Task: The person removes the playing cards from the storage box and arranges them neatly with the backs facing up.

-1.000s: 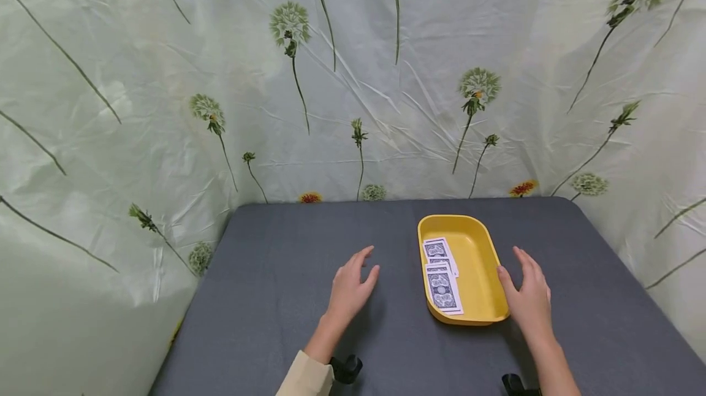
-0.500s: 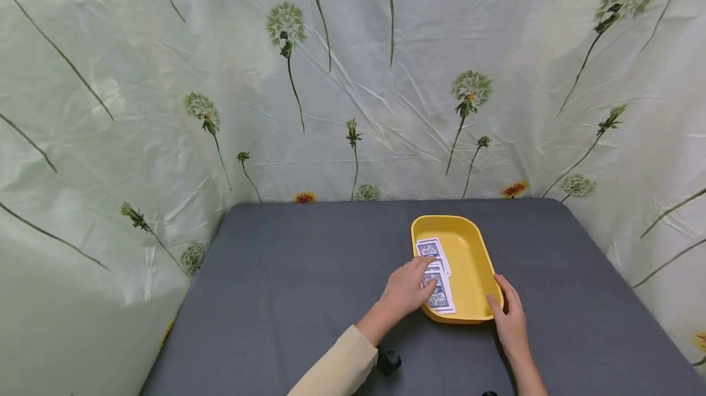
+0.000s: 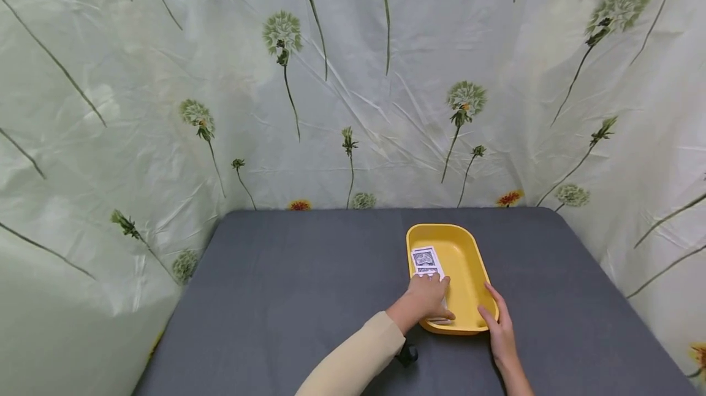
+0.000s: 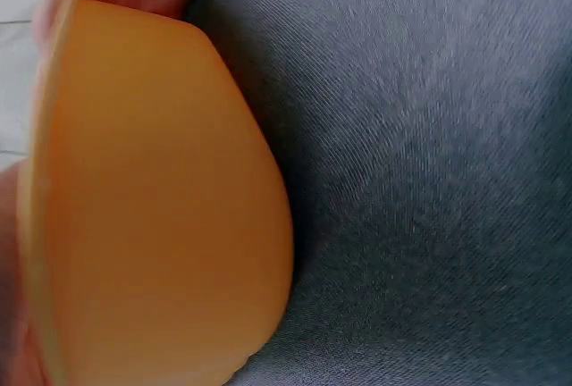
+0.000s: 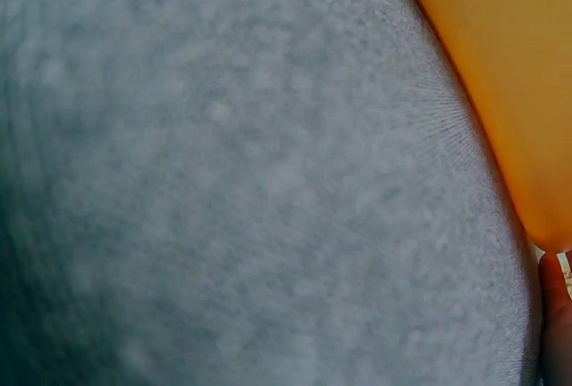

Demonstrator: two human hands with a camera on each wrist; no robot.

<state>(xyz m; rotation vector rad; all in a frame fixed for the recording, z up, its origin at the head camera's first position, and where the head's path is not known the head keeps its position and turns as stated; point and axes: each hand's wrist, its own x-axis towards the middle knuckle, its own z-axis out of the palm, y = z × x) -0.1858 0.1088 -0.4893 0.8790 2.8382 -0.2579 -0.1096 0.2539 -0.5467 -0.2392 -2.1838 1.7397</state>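
We note the left hand (image 3: 426,298) over the nearer playing cards (image 3: 425,258), its thumb and fingers apart; whether they grip a card, we cannot tell. The cards lie along the left side of the yellow tray (image 3: 462,267). The right hand (image 3: 501,330) pinches the tray's right rim. Beneath, we record grey cloth (image 3: 309,285); behind, a flower-print sheet (image 3: 220,46).

A plain cream sleeve (image 3: 357,354) and black wrist device (image 3: 408,354) are worn.
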